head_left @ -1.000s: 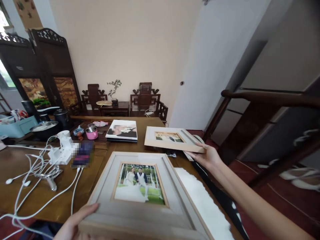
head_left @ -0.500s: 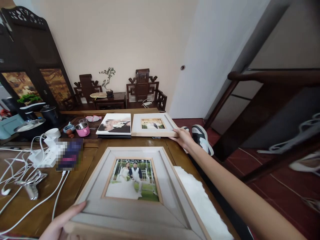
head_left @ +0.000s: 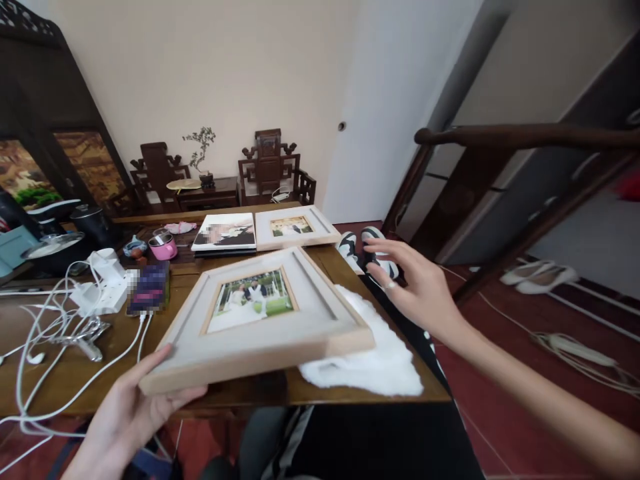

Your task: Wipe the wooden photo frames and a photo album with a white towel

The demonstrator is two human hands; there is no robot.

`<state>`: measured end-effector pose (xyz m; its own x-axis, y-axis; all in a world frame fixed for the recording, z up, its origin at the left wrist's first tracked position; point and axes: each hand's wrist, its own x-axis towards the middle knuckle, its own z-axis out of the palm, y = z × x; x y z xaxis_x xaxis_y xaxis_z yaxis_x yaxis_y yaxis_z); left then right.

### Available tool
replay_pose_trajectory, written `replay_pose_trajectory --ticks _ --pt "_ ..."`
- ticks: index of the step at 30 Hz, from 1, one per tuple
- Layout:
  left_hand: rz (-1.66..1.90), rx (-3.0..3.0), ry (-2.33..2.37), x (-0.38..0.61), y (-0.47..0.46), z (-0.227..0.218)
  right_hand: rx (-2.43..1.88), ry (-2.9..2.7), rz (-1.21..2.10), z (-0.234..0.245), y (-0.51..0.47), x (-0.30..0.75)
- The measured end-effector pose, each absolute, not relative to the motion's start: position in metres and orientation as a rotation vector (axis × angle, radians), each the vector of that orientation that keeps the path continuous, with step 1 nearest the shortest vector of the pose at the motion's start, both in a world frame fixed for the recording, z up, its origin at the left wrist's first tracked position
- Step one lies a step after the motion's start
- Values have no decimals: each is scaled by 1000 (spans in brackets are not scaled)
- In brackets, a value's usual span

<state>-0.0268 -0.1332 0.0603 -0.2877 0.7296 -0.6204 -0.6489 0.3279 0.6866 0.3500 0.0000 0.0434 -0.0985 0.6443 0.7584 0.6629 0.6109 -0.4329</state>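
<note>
My left hand (head_left: 135,407) grips the near left corner of a large pale wooden photo frame (head_left: 260,320) and holds it lifted and tilted above the wooden table (head_left: 60,373). My right hand (head_left: 415,287) hovers open to the right of that frame, fingers spread, holding nothing. A smaller matching photo frame (head_left: 295,227) lies flat at the table's far end, beside a photo album (head_left: 223,233).
A white cloth (head_left: 370,360) lies at the table's near right edge. White cables and a power strip (head_left: 100,293), a phone (head_left: 147,290), a pink cup (head_left: 163,248) and pots sit at left. Sneakers (head_left: 370,250) stand on the red floor; a dark handrail (head_left: 525,137) runs right.
My right hand let go of the small frame, now lying beside the album, and drew back open. The large frame rose off the table in my left hand.
</note>
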Motion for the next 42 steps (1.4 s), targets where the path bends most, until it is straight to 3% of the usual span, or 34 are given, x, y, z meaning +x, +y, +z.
replay_pose_trajectory --ticks 7,19,29,36,42 --pt "1410 333 1243 -37 -150 63 -663 -2342 -207 42 -123 307" --pt "1368 388 1179 -38 -145 51 -1126 -2353 -388 -2 -79 263" --pt "1182 443 1023 -30 -122 37 -1179 -1319 47 61 -32 377" --pt "1027 556 903 -14 -107 25 -1180 -1891 -273 55 -26 354" --pt "783 778 889 -16 -98 26 -1187 -2297 -264 41 12 322"
